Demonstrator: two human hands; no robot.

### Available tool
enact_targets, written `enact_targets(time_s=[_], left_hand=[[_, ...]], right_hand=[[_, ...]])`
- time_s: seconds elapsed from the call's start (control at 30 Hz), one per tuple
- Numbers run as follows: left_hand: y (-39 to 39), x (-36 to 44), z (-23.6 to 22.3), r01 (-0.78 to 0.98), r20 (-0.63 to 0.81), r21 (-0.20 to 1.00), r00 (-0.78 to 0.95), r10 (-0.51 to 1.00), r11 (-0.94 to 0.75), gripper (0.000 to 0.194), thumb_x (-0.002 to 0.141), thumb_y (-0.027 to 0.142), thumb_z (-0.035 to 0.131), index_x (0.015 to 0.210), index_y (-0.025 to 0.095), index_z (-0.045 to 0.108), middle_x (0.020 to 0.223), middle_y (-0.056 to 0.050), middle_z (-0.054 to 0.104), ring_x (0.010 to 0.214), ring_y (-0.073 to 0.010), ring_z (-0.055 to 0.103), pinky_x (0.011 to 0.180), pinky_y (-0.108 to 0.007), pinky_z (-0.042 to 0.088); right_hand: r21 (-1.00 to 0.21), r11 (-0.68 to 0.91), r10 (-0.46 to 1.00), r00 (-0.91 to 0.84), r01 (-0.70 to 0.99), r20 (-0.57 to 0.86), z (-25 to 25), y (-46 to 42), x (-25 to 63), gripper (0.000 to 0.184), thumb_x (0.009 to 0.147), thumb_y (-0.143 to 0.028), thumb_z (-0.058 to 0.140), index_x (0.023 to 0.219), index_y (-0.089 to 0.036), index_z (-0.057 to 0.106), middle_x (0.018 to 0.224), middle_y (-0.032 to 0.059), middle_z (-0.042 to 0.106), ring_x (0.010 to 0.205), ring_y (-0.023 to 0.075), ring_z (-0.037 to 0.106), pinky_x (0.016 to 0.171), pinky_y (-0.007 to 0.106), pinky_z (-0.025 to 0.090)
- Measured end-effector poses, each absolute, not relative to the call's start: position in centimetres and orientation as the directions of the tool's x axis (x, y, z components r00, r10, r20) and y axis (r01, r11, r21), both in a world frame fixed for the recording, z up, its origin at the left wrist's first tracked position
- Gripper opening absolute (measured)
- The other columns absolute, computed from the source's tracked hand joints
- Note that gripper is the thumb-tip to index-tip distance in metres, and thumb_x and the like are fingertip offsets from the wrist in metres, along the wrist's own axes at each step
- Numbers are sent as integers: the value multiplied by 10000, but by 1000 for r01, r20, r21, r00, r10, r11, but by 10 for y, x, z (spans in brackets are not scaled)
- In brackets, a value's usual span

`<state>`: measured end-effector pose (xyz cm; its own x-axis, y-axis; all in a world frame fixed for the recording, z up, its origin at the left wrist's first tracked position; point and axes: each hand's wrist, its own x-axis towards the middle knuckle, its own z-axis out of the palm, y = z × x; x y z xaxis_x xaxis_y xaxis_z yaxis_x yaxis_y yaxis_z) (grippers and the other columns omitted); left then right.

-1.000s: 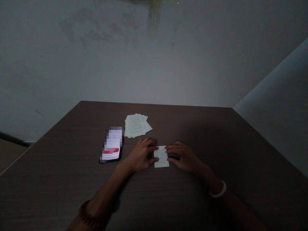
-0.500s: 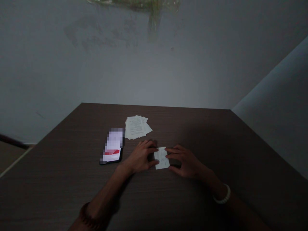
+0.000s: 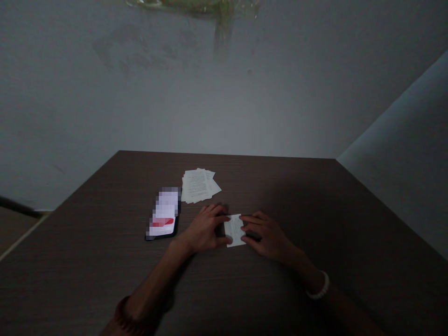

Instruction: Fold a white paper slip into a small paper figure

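A small slip of printed paper point(image 3: 235, 229) lies flat on the table between my two hands. My left hand point(image 3: 207, 228) holds its left side, thumb near the lower corner and index finger at the upper one. On the right side, the fingertips of my right hand point(image 3: 268, 235) press along the edge, index at the top and thumb lower down. Fine lines of text show on the slip, though too small to read. Beyond my left hand is a loose, fanned pile of similar printed papers point(image 3: 199, 185).
A phone point(image 3: 165, 212) with a lit, partly blurred screen lies left of the pile. The dark wooden table point(image 3: 280, 172) meets a stained grey wall point(image 3: 224, 107) at its far edge. A pale slanting surface point(image 3: 402, 126) rises at the right.
My right hand has shifted slightly left, and its thumb has moved in and up against the slip's right edge. My left hand, the phone and the pile stay put.
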<state>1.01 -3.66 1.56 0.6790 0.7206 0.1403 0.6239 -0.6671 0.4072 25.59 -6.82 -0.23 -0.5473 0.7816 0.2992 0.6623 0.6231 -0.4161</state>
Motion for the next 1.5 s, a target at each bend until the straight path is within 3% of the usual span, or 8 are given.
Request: enact_targets(time_s=[0.17,0.33,0.5,0.6,0.77,1.03,1.4,1.5], left_hand=[[-37,10,14,619,153,399,683,714,-677,593,691,539,780,1165,206,655,1230,-106,578,1128,-334,503,942,-515,412],[-38,11,14,570,209,439,687,696,-694,277,871,391,641,1055,192,695,1186,-95,610,1120,-285,525,958,-477,427],[-36,11,12,512,231,487,707,669,-708,151,898,258,588,853,183,711,1177,-72,638,1103,-262,537,935,-430,464],[-36,13,8,508,243,501,694,677,-700,125,887,239,597,901,170,701,1145,-84,651,1090,-259,547,942,-428,464],[-37,15,3,537,237,476,685,689,-697,311,866,241,630,1171,182,633,1240,-90,615,1120,-275,532,975,-473,434],[-36,12,10,549,190,438,717,671,-711,294,873,323,642,1132,186,656,1191,-89,630,1112,-294,527,966,-484,428],[-35,13,3,551,225,526,644,731,-648,482,776,304,757,1209,174,588,1205,-101,568,1123,-279,508,978,-448,432],[-35,13,3,580,203,526,624,754,-622,428,803,297,735,1194,175,612,1140,-94,580,1082,-272,520,950,-432,441]], right_hand=[[-449,608,793,-535,655,292,-4,-68,257,176,820,-271,711,994,-242,702,1265,36,655,1072,239,564,939,423,464],[-526,565,821,-498,635,281,-7,-63,259,277,777,-231,749,1046,-263,695,1245,45,664,1065,222,597,934,417,468],[-523,512,859,-415,681,300,-8,-57,262,206,834,-176,678,1021,-259,708,1174,46,682,1052,217,608,938,431,458],[-506,517,856,-423,691,297,-9,-53,262,157,860,-168,656,978,-242,727,1155,47,677,1040,214,592,917,405,472],[-462,580,814,-490,671,311,-10,-45,260,165,893,-161,619,979,-240,736,1171,48,662,1026,214,578,927,407,468],[-455,555,832,-461,696,309,-3,-41,251,144,913,-159,595,954,-212,723,1074,56,668,975,201,581,888,371,463],[-463,497,865,-465,734,190,4,-38,243,167,799,-226,742,940,-183,664,1015,61,618,971,215,550,862,364,434],[-474,500,860,-481,725,171,6,-35,242,161,796,-215,744,931,-181,662,998,51,619,958,207,547,854,348,424]])
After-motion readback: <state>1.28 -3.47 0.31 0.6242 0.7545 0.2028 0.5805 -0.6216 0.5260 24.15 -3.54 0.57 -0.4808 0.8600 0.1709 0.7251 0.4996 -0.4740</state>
